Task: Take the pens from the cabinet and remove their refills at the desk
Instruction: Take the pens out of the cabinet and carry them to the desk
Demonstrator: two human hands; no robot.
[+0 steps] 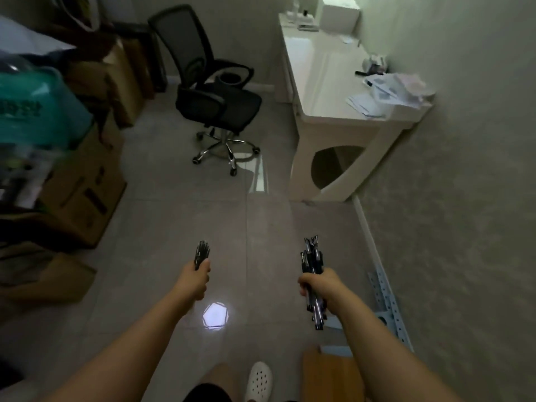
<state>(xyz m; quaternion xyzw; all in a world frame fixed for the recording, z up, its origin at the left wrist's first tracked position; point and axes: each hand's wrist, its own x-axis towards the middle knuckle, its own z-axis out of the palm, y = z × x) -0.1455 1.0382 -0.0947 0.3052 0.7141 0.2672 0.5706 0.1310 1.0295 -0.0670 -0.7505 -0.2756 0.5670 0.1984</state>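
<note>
Holding both arms stretched forward and down over the grey tiled floor (174, 227), you carry pens in each fist. Your left hand (195, 281) is curled round a small bundle of dark pens (202, 254), whose ends stick up and away from you past the thumb. Your right hand (319, 285) grips a larger, looser bunch of pens (311, 258); these fan out above the knuckles and also poke out below the hand toward you. Both wrists are roughly level, forearms bare, and the two hands are well apart.

Ahead to the right, the white desk (324, 82) stands against the wall, with papers and a plastic bag (391, 88) on its near end and a white box (338, 11) at its far end. A black mesh office chair (214, 97) sits on the floor to the left of the desk, turned away from it. Cardboard boxes (84, 195) are stacked along the left side, with a teal bag (37, 105) above them. Below, one white perforated shoe (259, 380) shows between your arms, and a perforated metal rail (387, 303) lies along the right wall's base.
</note>
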